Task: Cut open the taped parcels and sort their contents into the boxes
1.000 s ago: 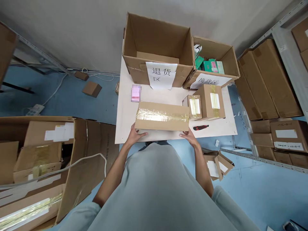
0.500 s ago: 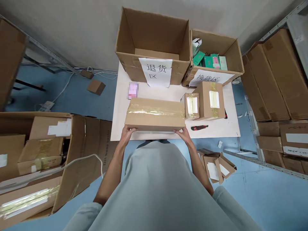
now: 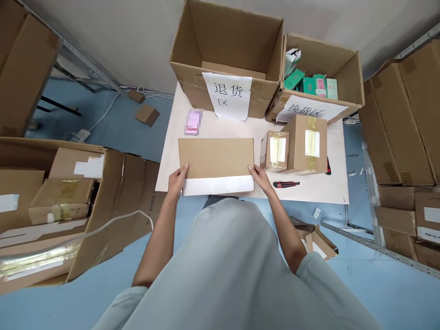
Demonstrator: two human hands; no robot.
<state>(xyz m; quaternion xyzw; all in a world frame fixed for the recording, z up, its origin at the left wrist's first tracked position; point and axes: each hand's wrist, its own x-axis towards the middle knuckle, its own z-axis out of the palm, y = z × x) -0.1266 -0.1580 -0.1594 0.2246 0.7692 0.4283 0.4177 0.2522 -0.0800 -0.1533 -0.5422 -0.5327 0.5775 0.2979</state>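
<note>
A long brown cardboard box [image 3: 216, 158] is at the table's front edge, a white label strip along the lower part of its visible face. My left hand [image 3: 178, 180] grips its left end, thumb on the face. My right hand [image 3: 260, 178] grips the right end the same way. Just right of the box stand a small taped box [image 3: 274, 150] and a larger taped box [image 3: 307, 143]. A red and black cutter [image 3: 286, 184] lies in front of them. Behind the held box, a pink item [image 3: 194, 122], blurred out, lies on the table.
At the table's [image 3: 165, 169] back stand a large open carton [image 3: 192, 89] and a smaller one [image 3: 316, 104] holding green packages, both with paper signs. A big carton of boxes [image 3: 113, 192] is at left. Opened cardboard [image 3: 323, 243] lies on the floor, right. Stacked cartons [image 3: 395, 119] stand further right.
The long box has turned in my hands: the taped face is out of view and a face with a white strip shows. Both hands have moved up its ends. The camera view has shifted slightly.
</note>
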